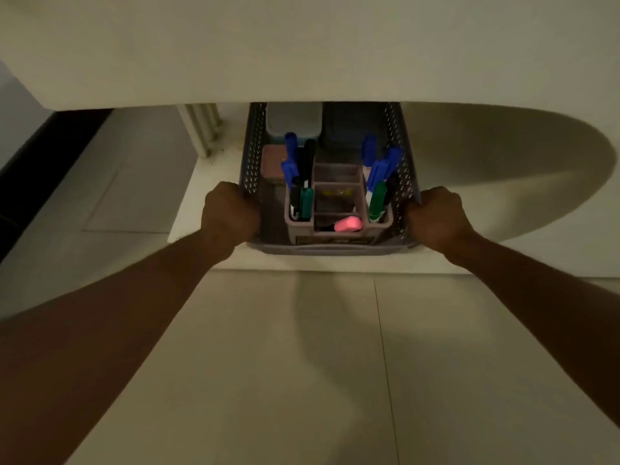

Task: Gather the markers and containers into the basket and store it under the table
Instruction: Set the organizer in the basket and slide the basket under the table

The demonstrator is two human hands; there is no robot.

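A grey perforated basket [330, 250] sits low on a white base, its far end under the white table top [302, 48]. My left hand [229, 213] grips its left rim and my right hand [436, 216] grips its right rim. Inside stands a grey divided organiser [337, 229] with blue, black and green markers [303, 182] on the left, more markers [379, 182] on the right and a pink one [349, 225] lying in front. Behind are a pale lidded container [293, 120], a dark container [352, 124] and a pinkish box [273, 162].
The white base [201, 209] under the table has a ribbed white leg [201, 129] at the back left. Pale floor tiles [302, 364] fill the foreground. A dark strip [40, 156] runs along the far left.
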